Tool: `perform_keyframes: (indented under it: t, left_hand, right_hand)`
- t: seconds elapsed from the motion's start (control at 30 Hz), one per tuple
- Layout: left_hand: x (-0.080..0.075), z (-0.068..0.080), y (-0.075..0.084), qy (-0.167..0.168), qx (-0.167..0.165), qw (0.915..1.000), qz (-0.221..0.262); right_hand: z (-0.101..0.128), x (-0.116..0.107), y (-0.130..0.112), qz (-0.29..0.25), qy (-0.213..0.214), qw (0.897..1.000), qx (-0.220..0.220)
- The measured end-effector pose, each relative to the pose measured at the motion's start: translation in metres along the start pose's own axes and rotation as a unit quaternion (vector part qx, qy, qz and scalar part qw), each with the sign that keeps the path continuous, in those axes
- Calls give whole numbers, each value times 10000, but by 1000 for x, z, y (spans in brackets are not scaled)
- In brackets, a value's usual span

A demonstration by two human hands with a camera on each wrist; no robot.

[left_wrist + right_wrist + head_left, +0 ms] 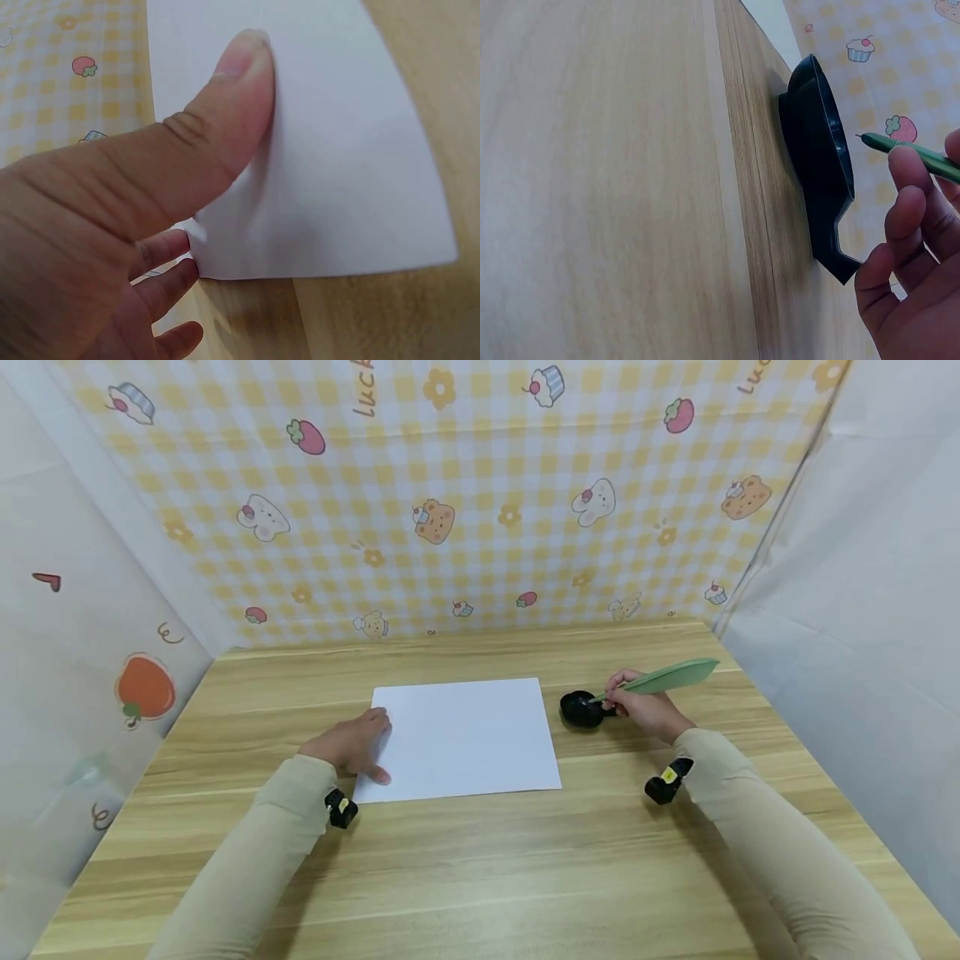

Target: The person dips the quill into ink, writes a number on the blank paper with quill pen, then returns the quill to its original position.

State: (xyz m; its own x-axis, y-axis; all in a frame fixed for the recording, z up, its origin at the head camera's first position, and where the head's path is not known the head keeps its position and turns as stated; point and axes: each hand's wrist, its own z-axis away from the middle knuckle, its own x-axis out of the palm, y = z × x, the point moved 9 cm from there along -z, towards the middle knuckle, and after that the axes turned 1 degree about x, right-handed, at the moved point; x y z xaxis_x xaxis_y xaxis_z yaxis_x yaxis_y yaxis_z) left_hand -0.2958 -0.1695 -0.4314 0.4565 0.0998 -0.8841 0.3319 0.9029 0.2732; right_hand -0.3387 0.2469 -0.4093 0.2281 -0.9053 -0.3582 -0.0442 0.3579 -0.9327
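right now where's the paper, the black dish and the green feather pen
paper (468,735), head view, middle of the sheet
black dish (579,708), head view, its bowl
green feather pen (671,677), head view, the feather blade

White paper sheet (468,735) lies flat mid-table, left edge pinned under the left hand (351,745) — green feather-shaped quill pen (663,678) is pinched in the right hand (647,710), tilted, tip over the small black ink dish (581,708) sitting just right of the sheet.
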Motion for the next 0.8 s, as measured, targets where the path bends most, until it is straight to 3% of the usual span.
perform_keyframes:
  t: [0.33,0.8]
  left_hand:
    - [-1,1,2,8,5,10000,66]
    - [0,1,0,-33,-37,9999,98]
  right_hand:
    - [-2,6,4,721,-160,9972,125]
    - [-3,11,3,1335,-215,9907,127]
